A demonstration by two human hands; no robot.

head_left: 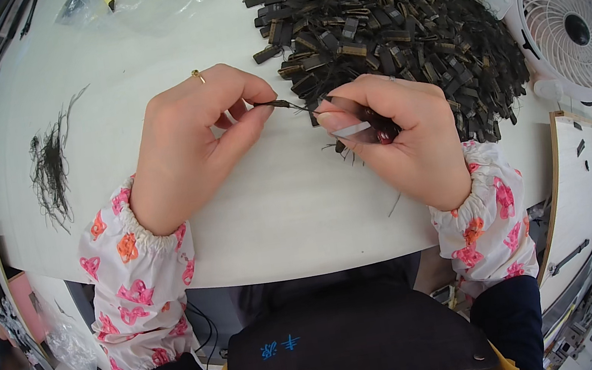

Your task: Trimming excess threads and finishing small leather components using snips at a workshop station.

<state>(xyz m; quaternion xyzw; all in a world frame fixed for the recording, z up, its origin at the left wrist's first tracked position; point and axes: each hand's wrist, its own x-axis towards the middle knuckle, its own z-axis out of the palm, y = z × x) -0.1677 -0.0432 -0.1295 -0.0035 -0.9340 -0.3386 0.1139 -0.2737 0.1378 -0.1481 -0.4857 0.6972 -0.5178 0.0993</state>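
Left hand: the left hand is closing its thumb and forefinger on one end of a small dark strip, probably gripping near the tip to leave the rest exposed.
Right hand: the right hand is wrapping its fingers around a small cutting tool, whose pale blade is showing beside the thumb and whose dark red part is sitting in the palm.
Strip: it is hanging in the air between the hands, its thin end reaching the right fingertips; whether they are pinching it, one cannot tell. The span is looking straight, presumably so that fine threads stand clear.
Pile: a heap of black strips is lying just beyond the right hand, seemingly for easy reach.
Threads: a tangle of dark threads is resting on the table, well apart on the left, perhaps to avoid mixing with the heap.
Sleeves: patterned sleeve covers are hugging both wrists, likely keeping cuffs clean.
Fan: a white fan is standing beside the heap.
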